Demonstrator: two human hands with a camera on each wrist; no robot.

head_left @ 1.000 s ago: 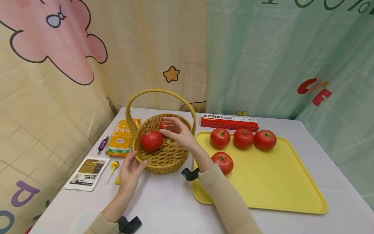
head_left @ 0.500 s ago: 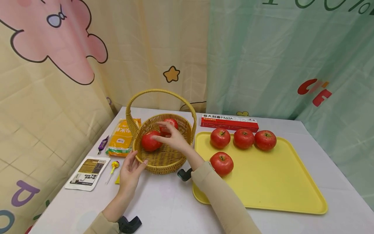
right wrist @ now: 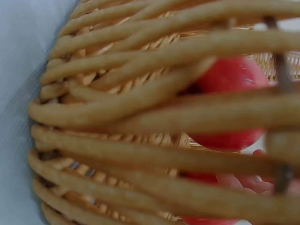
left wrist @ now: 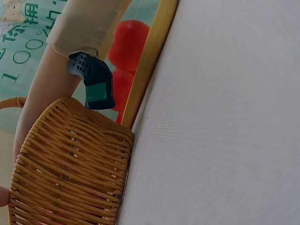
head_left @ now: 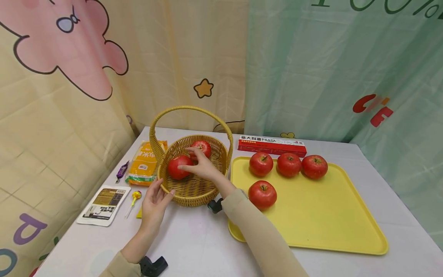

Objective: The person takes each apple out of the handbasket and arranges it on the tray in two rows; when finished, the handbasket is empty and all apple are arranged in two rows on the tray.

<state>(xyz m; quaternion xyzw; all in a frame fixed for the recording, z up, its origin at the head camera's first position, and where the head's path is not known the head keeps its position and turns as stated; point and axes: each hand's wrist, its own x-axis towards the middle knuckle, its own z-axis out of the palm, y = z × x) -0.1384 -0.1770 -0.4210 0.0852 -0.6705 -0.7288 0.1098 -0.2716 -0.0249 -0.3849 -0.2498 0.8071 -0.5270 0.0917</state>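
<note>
Two red apples lie in a round wicker basket (head_left: 194, 201) with a tall hoop handle. My left hand (head_left: 154, 204) rests against the outside of the basket's front left side; one fingertip shows at the edge of the left wrist view. My right hand (head_left: 204, 165) is inside the basket. Its thumb crosses the front left apple (head_left: 175, 172), and its fingers extend over the gap towards the back apple (head_left: 205, 147). Part of each apple is hidden by this hand. Through the wicker, the right wrist view shows fingers (right wrist: 255, 183) close to the apples.
A yellow tray (head_left: 328, 215) on the right holds several apples, one of them (head_left: 262, 194) at its left edge. Behind it stands a pasta box (head_left: 271, 146). Left of the basket lie an orange packet (head_left: 142, 163), a purple candy (head_left: 122, 171), a white pouch (head_left: 104, 206) and a lollipop (head_left: 136, 195).
My right hand has shifted from the back apple leftward and down towards the front left apple, exposing more of the back one. The left hand and basket stay put.
</note>
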